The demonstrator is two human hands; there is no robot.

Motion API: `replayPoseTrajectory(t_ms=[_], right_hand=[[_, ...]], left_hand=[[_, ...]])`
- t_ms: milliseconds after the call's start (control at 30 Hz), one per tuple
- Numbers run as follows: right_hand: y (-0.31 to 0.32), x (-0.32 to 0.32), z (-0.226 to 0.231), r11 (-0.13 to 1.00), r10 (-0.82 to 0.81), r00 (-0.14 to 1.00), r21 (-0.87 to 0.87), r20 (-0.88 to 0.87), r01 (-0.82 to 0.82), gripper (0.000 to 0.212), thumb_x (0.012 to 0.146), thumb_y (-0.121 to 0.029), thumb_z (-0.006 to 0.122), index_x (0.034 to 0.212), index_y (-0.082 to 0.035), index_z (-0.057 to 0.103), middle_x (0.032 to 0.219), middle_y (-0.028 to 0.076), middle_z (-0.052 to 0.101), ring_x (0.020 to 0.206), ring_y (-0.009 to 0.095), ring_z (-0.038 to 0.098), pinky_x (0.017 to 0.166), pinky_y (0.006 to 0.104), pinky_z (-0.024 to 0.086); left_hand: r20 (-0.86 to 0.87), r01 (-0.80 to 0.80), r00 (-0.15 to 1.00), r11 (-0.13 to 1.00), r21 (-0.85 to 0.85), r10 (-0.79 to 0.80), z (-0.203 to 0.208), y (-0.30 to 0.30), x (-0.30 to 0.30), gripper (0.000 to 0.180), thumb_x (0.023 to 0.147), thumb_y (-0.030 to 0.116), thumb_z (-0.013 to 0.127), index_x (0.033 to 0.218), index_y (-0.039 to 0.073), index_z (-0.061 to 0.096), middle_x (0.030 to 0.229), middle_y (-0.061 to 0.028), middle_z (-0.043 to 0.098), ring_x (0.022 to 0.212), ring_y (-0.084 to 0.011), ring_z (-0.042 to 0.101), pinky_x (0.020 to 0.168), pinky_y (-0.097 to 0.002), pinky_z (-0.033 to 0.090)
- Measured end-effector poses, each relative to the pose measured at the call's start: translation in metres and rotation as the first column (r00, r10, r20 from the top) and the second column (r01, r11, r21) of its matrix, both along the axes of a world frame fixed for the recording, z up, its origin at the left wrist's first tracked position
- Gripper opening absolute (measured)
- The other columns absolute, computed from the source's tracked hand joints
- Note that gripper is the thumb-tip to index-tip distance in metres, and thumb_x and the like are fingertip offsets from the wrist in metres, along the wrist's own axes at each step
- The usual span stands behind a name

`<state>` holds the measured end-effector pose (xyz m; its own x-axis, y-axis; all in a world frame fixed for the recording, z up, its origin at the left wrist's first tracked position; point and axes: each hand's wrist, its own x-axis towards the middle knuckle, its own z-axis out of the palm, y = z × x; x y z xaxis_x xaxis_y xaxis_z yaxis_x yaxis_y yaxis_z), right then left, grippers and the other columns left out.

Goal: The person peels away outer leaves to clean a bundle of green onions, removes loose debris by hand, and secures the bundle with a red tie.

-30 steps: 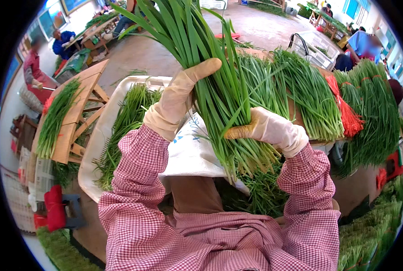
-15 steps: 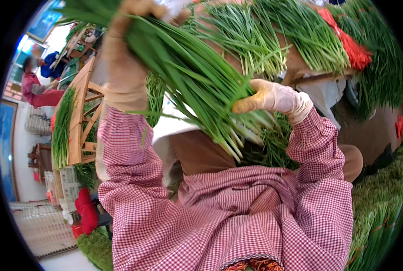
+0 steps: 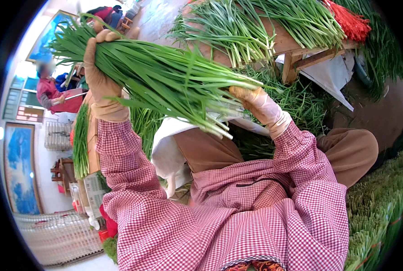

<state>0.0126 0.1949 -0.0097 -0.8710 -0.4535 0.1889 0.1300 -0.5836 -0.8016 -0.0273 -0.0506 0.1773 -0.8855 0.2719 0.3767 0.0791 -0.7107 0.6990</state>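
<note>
I hold a thick bunch of long green chive-like leaves (image 3: 165, 79) across the picture, leaf tips at the upper left, pale cut ends at the lower right. My left hand (image 3: 98, 79), in a beige glove, grips the bunch near its leafy end. My right hand (image 3: 255, 101), also gloved, grips it close to the stem ends. Both arms wear red-and-white checked sleeves and are raised above my lap.
A wooden table (image 3: 296, 47) at the upper right carries more loose greens (image 3: 237, 25) and a red bundle of ties (image 3: 350, 20). More greens lie piled at the lower right (image 3: 377, 217). A wooden rack (image 3: 90, 140) and a white crate (image 3: 59, 135) stand left, near another person (image 3: 52, 90).
The bunch has swung from upright to lying nearly level across the view. My left hand has risen and moved left with the leafy end; the view has tilted toward the left.
</note>
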Motion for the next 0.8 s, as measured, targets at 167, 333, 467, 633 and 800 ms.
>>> replayPoseTrajectory(t_ms=[167, 333, 467, 633, 800], right_hand=[[0.014, -0.003, 0.006, 0.986, -0.005, 0.979, -0.16, 0.203, 0.038, 0.024, 0.086, -0.029, 0.053, 0.092, -0.006, 0.058, 0.075, 0.001, 0.059, 0.059, 0.007, 0.052, 0.055, 0.0204, 0.043], [0.042, -0.008, -0.042, 0.996, -0.057, 0.952, -0.052, 0.299, 0.076, 0.031, 0.088, -0.035, 0.048, 0.096, -0.006, 0.055, 0.063, -0.002, 0.054, 0.04, 0.002, 0.033, 0.036, 0.017, 0.028], [0.028, -0.002, -0.03, 0.993, -0.106, 0.96, -0.025, 0.258, 0.117, 0.045, 0.088, -0.036, 0.049, 0.12, -0.003, 0.046, 0.07, 0.002, 0.058, 0.044, 0.003, 0.04, 0.039, 0.0166, 0.034], [0.008, -0.016, 0.004, 0.999, -0.036, 0.997, 0.032, 0.075, 0.033, 0.044, 0.088, -0.03, 0.05, 0.121, -0.002, 0.045, 0.068, 0.002, 0.058, 0.046, 0.003, 0.044, 0.042, 0.0156, 0.036], [0.004, -0.026, 0.028, 1.0, 0.005, 0.998, -0.013, 0.062, -0.004, 0.035, 0.086, -0.022, 0.055, 0.113, -0.001, 0.052, 0.063, 0.0, 0.056, 0.048, 0.002, 0.046, 0.043, 0.0137, 0.034]], left_hand=[[-0.07, -0.08, 0.995, 0.984, -0.16, 0.069, -0.001, -0.017, 0.004, 0.021, 0.09, 0.017, 0.044, 0.104, 0.005, 0.053, 0.103, -0.0084, 0.057, 0.103, -0.0207, 0.05, 0.092, -0.0382, 0.041], [-0.051, -0.184, 0.983, 0.952, -0.244, 0.177, 0.005, -0.046, 0.005, 0.027, 0.092, 0.021, 0.037, 0.105, 0.003, 0.053, 0.111, -0.0121, 0.054, 0.105, -0.0215, 0.051, 0.092, -0.0422, 0.042], [-0.039, -0.413, 0.909, 0.885, -0.217, 0.414, 0.004, -0.051, 0.002, 0.026, 0.092, 0.019, 0.039, 0.108, 0.003, 0.052, 0.112, -0.0119, 0.054, 0.116, -0.0213, 0.042, 0.098, -0.0432, 0.036], [0.022, -0.331, 0.939, 0.92, -0.209, 0.343, 0.009, -0.052, 0.009, 0.025, 0.089, 0.013, 0.044, 0.111, 0.001, 0.051, 0.113, -0.0093, 0.054, 0.12, -0.0212, 0.037, 0.103, -0.0396, 0.029], [-0.012, -0.552, 0.82, 0.784, -0.283, 0.573, 0.009, -0.032, 0.015, 0.038, 0.092, 0.017, 0.038, 0.127, 0.001, 0.037, 0.133, -0.014, 0.035, 0.123, -0.0207, 0.034, 0.105, -0.0368, 0.027]])
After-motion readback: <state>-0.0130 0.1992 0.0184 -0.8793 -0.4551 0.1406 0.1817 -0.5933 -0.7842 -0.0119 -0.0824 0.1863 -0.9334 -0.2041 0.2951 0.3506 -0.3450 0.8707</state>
